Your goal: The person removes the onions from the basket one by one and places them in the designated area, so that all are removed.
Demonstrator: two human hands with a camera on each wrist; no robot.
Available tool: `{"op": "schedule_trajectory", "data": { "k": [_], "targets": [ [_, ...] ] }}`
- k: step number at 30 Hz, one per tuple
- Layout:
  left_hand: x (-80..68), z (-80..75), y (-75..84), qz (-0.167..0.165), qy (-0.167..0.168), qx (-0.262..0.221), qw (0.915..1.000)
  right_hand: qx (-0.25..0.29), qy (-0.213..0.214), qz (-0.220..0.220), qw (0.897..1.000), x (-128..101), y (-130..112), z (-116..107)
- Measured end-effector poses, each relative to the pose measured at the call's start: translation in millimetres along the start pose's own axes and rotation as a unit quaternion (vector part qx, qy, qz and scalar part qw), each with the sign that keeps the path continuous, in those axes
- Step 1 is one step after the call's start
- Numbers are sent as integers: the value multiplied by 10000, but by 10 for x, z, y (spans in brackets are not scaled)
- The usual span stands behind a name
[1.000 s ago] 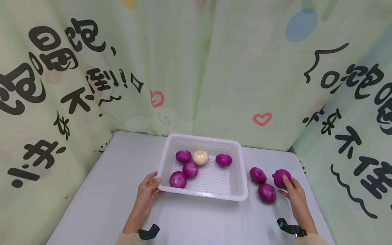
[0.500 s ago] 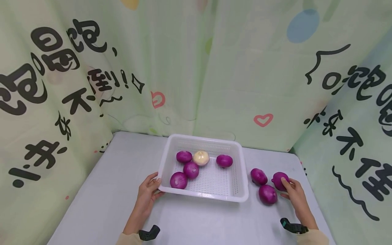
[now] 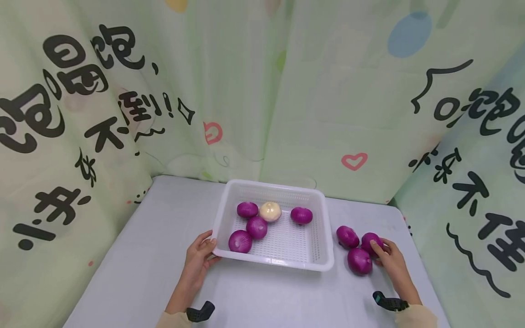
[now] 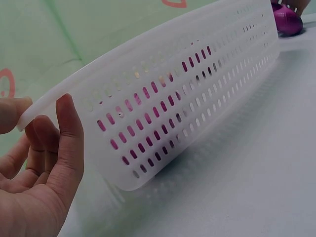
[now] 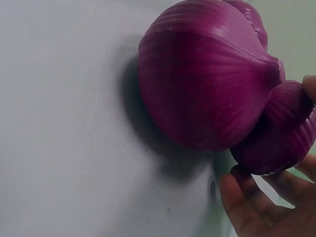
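My left hand point(image 3: 199, 256) grips the basket point(image 3: 274, 259) rim; five onions inside. My right hand point(image 3: 388, 262) grasps one red onion point(image 3: 369, 242); three remain on the tabletop point(image 3: 143, 255).

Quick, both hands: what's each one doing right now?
Left hand: grips the near left corner of the white basket.
Right hand: fingers curled round a purple onion on the table.
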State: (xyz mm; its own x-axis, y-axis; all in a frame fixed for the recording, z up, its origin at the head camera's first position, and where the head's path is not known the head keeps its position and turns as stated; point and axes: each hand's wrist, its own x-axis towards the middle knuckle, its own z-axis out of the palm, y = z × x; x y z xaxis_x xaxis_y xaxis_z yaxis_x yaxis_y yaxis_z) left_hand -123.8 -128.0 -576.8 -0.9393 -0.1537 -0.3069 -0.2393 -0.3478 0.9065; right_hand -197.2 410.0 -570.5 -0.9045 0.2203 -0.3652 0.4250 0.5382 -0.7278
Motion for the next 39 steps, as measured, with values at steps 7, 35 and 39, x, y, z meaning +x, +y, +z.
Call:
{"op": "schedule_trajectory", "data": {
  "k": [7,35,39],
  "targets": [
    [3,-4,-18,38,-44,1,10000,-41,-41,31,10000,12,-33,20],
    [7,-12,-18,39,-35,-23,10000,-255,-190,-92,9995,37,-47,41],
    [8,-8,-18,33,-33,41,10000,-265,-129,-104,9995,28,-7,14]
  ]
}}
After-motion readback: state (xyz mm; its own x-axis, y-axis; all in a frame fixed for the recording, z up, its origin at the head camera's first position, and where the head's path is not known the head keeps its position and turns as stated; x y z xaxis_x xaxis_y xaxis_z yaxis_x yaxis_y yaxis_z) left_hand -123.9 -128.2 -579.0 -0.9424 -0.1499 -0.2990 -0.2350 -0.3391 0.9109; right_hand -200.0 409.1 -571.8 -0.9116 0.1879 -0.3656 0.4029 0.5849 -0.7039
